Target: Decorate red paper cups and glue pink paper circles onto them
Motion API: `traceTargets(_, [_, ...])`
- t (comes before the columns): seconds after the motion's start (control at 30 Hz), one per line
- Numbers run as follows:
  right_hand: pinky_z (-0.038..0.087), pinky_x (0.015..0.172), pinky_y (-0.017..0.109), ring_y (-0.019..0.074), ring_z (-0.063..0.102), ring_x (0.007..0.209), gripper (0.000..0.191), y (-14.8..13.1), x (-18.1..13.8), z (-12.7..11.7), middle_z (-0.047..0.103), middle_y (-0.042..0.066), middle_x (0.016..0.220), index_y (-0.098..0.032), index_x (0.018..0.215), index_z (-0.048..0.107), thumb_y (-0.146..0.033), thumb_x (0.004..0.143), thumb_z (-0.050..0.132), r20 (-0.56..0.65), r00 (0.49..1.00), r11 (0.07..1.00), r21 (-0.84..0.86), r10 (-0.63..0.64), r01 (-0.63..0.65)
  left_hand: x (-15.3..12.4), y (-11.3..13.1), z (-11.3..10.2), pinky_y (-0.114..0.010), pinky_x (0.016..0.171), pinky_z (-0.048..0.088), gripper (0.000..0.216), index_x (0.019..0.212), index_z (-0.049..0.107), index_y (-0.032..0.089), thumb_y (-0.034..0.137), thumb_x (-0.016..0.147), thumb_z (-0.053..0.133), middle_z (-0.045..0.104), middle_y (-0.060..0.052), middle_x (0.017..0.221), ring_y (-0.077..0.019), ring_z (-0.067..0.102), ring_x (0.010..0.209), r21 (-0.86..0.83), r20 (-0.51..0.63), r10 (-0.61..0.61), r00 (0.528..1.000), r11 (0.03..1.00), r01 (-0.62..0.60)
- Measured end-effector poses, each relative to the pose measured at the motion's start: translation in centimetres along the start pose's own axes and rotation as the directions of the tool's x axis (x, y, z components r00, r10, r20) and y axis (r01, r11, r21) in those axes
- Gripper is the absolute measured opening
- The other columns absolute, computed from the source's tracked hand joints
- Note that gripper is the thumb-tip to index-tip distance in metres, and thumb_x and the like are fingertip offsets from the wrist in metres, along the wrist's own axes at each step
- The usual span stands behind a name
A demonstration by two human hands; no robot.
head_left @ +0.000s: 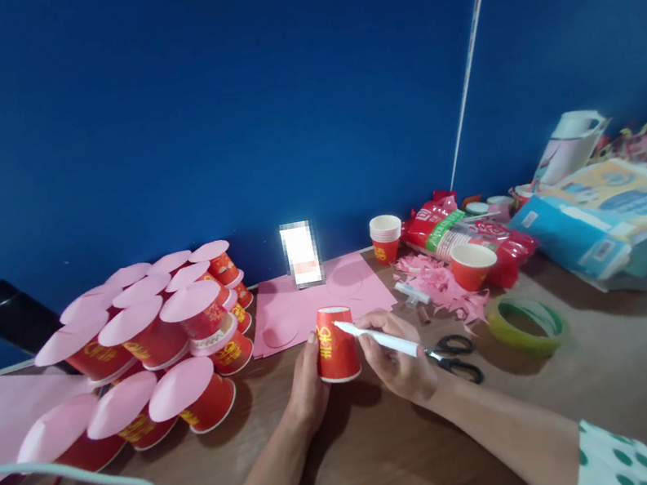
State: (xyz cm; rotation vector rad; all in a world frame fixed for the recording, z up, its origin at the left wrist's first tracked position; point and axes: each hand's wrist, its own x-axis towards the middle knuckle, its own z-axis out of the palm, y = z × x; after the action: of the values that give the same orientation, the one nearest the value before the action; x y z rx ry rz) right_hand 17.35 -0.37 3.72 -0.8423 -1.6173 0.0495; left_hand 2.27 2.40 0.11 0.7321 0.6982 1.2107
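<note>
Nearest the camera, on the brown table [364, 451], both forearms ran forward and met at a red paper cup [336, 345]. It stood upside down, rim on the wood, just in front of a pink paper sheet [309, 307].

The left hand [306, 382] was closed round the cup's left wall, thumb lying up its side and fingers hidden behind it. The right hand [396, 359] pinched a white pen [383, 338] in a writing grip, wrist low. The pen's tip met the cup's right side, close under the upturned base.

By my judgement, the marking would go best with the left hand pressing the cup down so it could neither turn nor slide. The pen should be led lightly, since a thin paper wall dents easily. Resting the heel of the right hand on the table would steady the stroke.

Black scissors [458, 356] lay just right of that hand, with a green tape ring [528, 324] beyond them. Farther back were pink scraps [438, 281], an open red cup [472, 263] and a small stack of cups [386, 236]. To the left sat a pile of cups capped with pink discs [147, 338], before the blue wall [215, 112].
</note>
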Motion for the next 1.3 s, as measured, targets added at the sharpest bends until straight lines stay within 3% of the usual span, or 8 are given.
traceTargets(0.13, [0.053,0.068,0.03,0.0172,0.063,0.074,0.012,0.1,-0.1,0.1,0.065,0.005,0.081,-0.019,0.095,0.057,-0.014,0.087,0.051,0.0,1.0,1.0,0.011,-0.013,0.013,-0.3,0.3,0.4,-0.026,0.066,0.04,0.034,0.081,0.067,0.011,0.044,0.083,0.059,0.065,-0.004,0.073,-0.0151,0.053,0.066,0.127,0.023,0.056,0.998,0.99,-0.059])
traceTargets(0.67, [0.053,0.065,0.029,0.0161,0.062,0.069,0.01,-0.1,0.2,-0.1,0.064,0.004,0.076,-0.018,0.091,0.058,-0.015,0.088,0.05,-0.003,1.0,0.999,-0.036,-0.02,0.02,-0.6,0.8,1.0,-0.028,0.066,0.039,0.041,0.078,0.063,0.012,0.053,0.081,0.057,0.062,-0.003,0.072,-0.0149,0.049,0.066,0.247,0.007,0.087,0.996,0.965,-0.086])
traceTargets(1.3, [0.052,0.065,0.028,0.016,0.062,0.069,0.01,0.0,0.2,-0.1,0.063,0.005,0.075,-0.017,0.09,0.058,-0.012,0.086,0.051,-0.01,1.0,0.998,-0.049,-0.029,0.028,0.2,-0.2,0.1,-0.027,0.066,0.041,0.04,0.091,0.066,0.011,0.05,0.081,0.059,0.063,-0.002,0.075,-0.0135,0.051,0.065,0.026,-0.048,0.026,0.999,0.999,-0.024])
